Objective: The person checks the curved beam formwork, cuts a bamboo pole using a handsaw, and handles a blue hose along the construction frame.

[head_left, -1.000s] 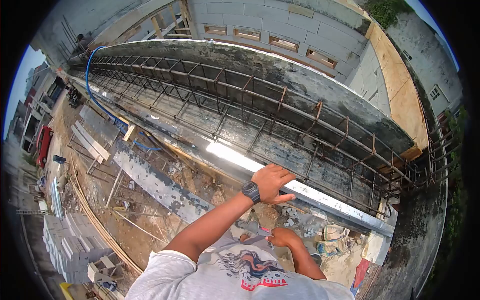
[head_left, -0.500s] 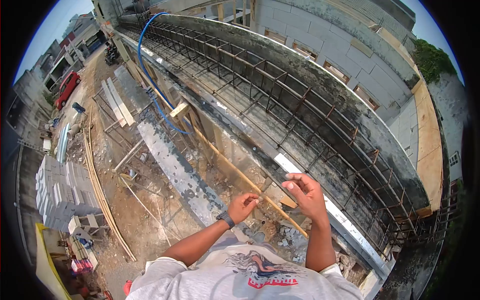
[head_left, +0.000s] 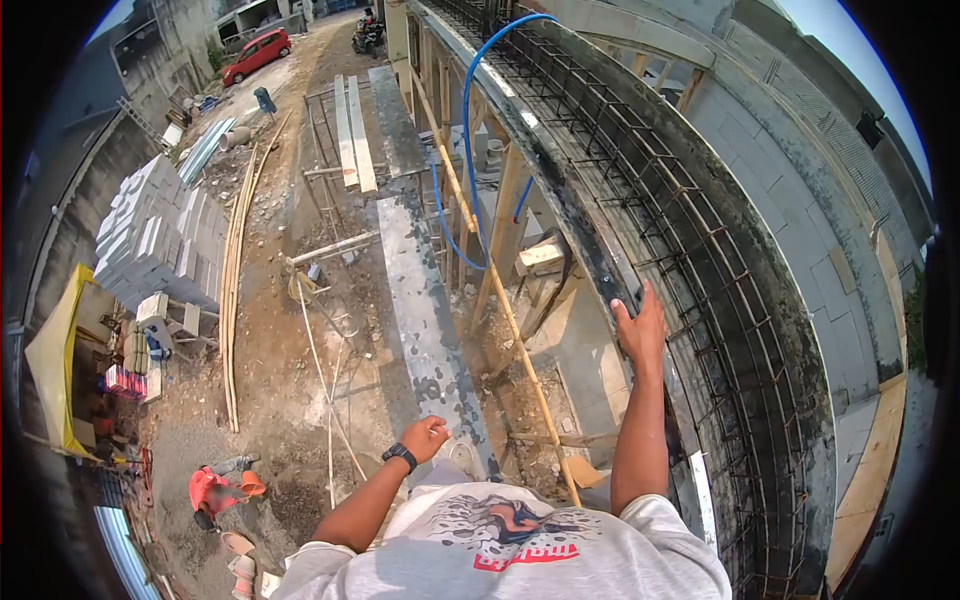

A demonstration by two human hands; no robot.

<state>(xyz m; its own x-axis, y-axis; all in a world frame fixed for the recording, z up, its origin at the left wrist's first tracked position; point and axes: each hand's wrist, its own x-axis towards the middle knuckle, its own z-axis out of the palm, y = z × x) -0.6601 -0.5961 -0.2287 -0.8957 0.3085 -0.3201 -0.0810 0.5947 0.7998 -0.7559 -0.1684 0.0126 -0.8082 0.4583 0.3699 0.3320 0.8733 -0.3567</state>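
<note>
My right hand (head_left: 642,328) is at the inner edge of the long formwork trough (head_left: 600,250), fingers apart, thumb near the dark rim; whether it presses on the edge I cannot tell. Steel rebar cages (head_left: 690,190) run along inside the trough, to the right of that hand. Lower and further left, my left hand (head_left: 425,438), with a black watch on its wrist, hangs above a worn grey plank (head_left: 420,310). Its fingers are curled, and what they hold, if anything, is too small to tell. A bamboo pole (head_left: 525,360) passes between the two hands.
A blue hose (head_left: 467,120) loops over the trough's edge. A person in red (head_left: 210,492) bends near an orange bucket (head_left: 253,484) on the ground below. Stacked grey blocks (head_left: 160,240), long bamboo poles (head_left: 238,270) and a red car (head_left: 257,56) lie to the left.
The view has swung left along the trough. My left hand has left the trough's metal edge and moved down left. My right hand has come up from low down to the trough's edge.
</note>
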